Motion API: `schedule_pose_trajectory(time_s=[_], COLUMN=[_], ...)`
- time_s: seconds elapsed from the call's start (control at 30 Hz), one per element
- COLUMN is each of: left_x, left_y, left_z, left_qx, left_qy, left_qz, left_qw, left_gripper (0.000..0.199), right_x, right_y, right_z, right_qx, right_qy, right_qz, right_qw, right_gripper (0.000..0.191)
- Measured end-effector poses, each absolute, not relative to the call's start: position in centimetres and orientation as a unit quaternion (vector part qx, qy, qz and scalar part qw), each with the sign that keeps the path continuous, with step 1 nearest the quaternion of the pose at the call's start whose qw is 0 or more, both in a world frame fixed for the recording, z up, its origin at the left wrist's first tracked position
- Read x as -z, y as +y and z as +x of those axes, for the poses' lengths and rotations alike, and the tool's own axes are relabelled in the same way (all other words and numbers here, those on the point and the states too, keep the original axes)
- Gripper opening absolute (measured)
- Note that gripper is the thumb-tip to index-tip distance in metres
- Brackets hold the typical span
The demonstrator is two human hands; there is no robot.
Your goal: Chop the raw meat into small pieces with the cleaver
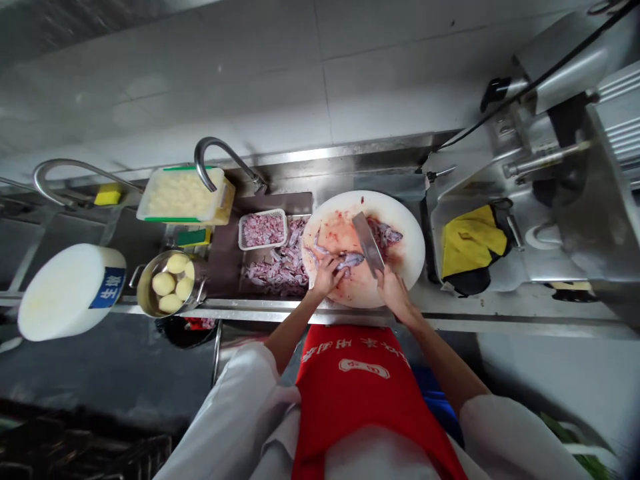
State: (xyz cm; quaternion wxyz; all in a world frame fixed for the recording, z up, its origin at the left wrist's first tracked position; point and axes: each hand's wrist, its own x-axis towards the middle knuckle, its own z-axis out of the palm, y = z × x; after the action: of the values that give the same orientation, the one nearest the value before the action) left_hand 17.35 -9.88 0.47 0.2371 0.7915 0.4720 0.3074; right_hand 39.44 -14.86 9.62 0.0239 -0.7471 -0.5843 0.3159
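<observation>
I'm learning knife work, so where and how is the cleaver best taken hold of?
Probably by the handle end, coming from the red apron side. The cleaver slants with its broad blade reaching away toward the wall, so the handle end lies nearest the wearer, wrapped by the right hand. Fingers would best stay off the blade.

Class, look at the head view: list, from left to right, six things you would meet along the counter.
Blue-labelled board → pot → white basket → left hand → cleaver → yellow cloth.
</observation>
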Motion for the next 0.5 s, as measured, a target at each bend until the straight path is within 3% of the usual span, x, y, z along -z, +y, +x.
schedule_pose_trajectory(time_s=[0.17, 0.37, 0.5], left_x=[-0.3, -0.2, -0.1], left_y=[-9.1, -9.0, -8.8], left_z=[17.4, 17.6, 17.5], left_qx=[-0.303, -0.283, -0.267], left_qy=[0.458, 0.457, 0.455], left_qz=[0.796, 0.800, 0.804], left_qw=[0.253, 0.265, 0.275], left_gripper=[0.022, 0.027, 0.026], right_x=[-9.9, -10.0, -10.5], right_y=[-11.5, -9.8, -9.9], right_z=[35.5, 34.5, 34.4], right_qx=[-0.266, -0.268, -0.218], right_qy=[-0.595, -0.579, -0.577], right_qz=[-0.757, -0.770, -0.783], right_qw=[0.049, 0.037, 0.076], right_gripper=[0.044, 0.037, 0.044])
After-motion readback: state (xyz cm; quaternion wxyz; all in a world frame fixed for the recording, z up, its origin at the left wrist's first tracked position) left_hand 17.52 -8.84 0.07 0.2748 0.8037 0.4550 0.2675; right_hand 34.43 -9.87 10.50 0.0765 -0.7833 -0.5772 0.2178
